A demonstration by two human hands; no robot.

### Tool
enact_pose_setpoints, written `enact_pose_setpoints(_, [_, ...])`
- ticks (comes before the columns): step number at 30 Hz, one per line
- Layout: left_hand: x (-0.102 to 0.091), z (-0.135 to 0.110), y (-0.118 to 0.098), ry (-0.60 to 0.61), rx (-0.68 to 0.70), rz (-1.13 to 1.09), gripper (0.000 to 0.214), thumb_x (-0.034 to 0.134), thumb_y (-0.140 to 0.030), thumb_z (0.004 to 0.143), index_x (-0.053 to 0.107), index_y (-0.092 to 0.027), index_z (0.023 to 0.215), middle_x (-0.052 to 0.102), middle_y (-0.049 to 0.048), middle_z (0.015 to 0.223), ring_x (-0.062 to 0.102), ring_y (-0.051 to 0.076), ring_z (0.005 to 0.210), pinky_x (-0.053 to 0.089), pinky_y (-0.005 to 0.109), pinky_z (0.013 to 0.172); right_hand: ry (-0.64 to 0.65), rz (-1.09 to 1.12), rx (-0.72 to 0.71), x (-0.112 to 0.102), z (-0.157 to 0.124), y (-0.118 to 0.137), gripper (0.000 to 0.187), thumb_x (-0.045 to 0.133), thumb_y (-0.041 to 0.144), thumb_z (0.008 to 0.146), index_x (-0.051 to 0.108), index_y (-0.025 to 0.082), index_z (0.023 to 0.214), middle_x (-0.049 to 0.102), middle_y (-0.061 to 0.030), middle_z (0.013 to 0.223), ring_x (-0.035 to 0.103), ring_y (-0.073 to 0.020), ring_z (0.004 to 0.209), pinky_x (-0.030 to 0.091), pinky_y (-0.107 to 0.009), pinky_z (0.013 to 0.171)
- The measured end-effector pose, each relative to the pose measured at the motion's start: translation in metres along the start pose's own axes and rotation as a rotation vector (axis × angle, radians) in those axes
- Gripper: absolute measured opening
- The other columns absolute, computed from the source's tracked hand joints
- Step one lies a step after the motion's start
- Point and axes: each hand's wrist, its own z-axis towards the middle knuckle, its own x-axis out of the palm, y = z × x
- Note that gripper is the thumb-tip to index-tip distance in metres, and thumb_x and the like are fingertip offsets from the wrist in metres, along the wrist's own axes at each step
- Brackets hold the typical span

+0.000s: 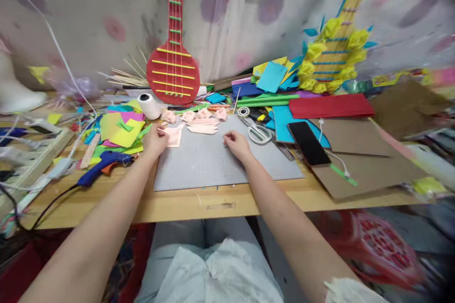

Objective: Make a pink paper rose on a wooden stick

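L hand [155,142]: fingers curled, tips at L edge of pink paper square [174,137], touching it; can't tell if I've got a firm pinch. R hand [238,145]: half-closed, thumb & index tips close together, over mid-R of grey cutting mat [213,165]; can't tell if anything small is btwn the tips. Hands well apart.

Pink square lies at mat's back L, just beside my L fingers. Room to move: btwn hands, down to mat's front edge. Mat's front edge sits just short of wooden surface [220,206] edge, nearest me. L side tight: coloured paper scraps [124,128] & blue glue gun [103,164] near L forearm. R side: scissors [259,135], white handles on mat, just past R hand; black phone [308,143] on brown cardboard [362,170] farther R.

Mat's back edge: row of crumpled pink paper flowers [204,113], rounded, soft folds; in front, flat pink strip [202,129], R end cut zigzag. White thread spool [148,106], tapered, behind L hand. Behind: red lute model [173,73], round body, thin strings, stands upright, yellow bars across; yellow lute model [330,64] back R, tilted, ruffled yellow flowers round body.
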Motion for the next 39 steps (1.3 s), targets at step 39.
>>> enact_pose_setpoints(39, [0.028, -0.058, -0.02, 0.263, 0.748, 0.075, 0.024, 0.051, -0.033, 0.076, 0.061, -0.02, 0.093, 0.06, 0.0048, 0.102, 0.052, 0.018, 0.096, 0.039, 0.033, 0.086, 0.158, -0.375, -0.424, -0.015, -0.006, 0.007, 0.031, 0.05, 0.01, 0.068, 0.064, 0.021, 0.094, 0.061, -0.0027, 0.103, 0.048, -0.0172, 0.094, 0.037, -0.032, 0.085])
